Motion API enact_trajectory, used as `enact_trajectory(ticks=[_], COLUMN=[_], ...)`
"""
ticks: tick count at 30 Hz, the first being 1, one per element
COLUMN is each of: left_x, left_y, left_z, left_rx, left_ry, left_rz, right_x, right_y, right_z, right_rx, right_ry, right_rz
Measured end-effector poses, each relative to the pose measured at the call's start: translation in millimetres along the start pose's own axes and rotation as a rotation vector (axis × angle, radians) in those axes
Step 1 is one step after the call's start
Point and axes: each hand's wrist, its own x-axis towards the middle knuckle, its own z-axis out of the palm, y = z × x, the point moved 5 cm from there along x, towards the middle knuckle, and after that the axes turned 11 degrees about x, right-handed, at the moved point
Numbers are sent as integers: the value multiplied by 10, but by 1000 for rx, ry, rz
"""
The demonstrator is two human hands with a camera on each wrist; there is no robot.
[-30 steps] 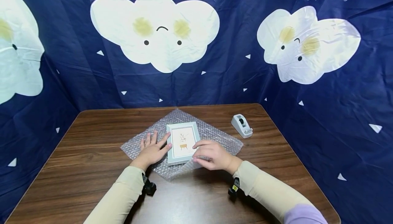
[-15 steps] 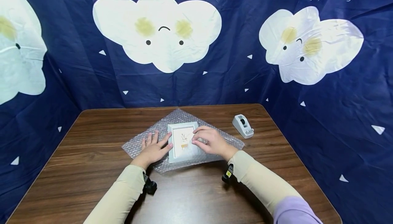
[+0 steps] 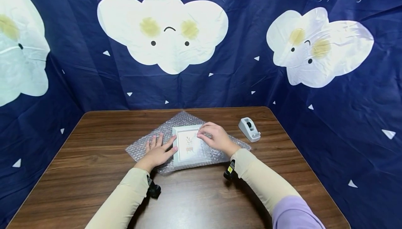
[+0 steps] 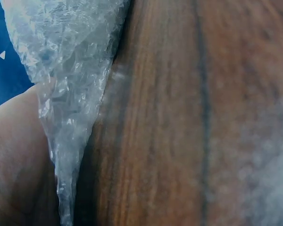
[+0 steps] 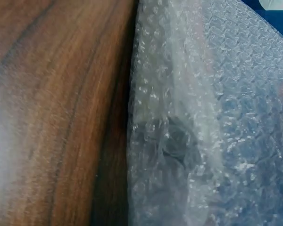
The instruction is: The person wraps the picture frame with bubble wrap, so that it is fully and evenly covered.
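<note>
The picture frame [image 3: 185,146] lies face up near the middle of the table, a plant drawing showing inside its pale border. Under it spreads a sheet of bubble wrap [image 3: 177,120], set cornerwise, with its near part turned up over the lower right of the frame; the drawing shows hazily through the clear layer. The left hand [image 3: 157,154] rests with fingers spread on the wrap at the frame's left side, thumb and forefinger touching the border. The right hand [image 3: 217,138] is above the frame's right side, its thumb and fingertips pinching the turned-up wrap. In the right wrist view the wrap runs along the frame's near side.

Pale sleeves [image 3: 120,201] cover both forearms, and a small black camera [image 3: 154,190] sits at each wrist. Well to the right of the frame stands a white tape dispenser [image 3: 249,130]. All this is on a brown wooden table [image 3: 91,166], with a blue curtain [image 3: 240,30] printed with white clouds [image 3: 169,19] behind.
</note>
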Motion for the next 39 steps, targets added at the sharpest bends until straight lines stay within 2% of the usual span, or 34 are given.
enact_trajectory(ticks=[13, 17, 24, 28, 35, 39], left_x=[63, 82, 73, 47, 49, 62], left_y=[-66, -75, -83, -67, -75, -82], left_z=[65, 71, 77, 53, 90, 85], left_rx=[-7, -15, -2, -25, -14, -20], left_ry=[-20, -8, 3, 12, -2, 7], left_rz=[-8, -5, -11, -8, -13, -13], right_x=[31, 23, 1, -27, -69, -85], right_y=[256, 346, 469, 524, 589, 630], right_z=[118, 182, 314, 389, 486, 527], right_rx=[-74, -95, -107, -107, -187, -194], right_ry=[-109, -149, -208, -226, -239, -250], right_rz=[214, 266, 319, 349, 339, 368])
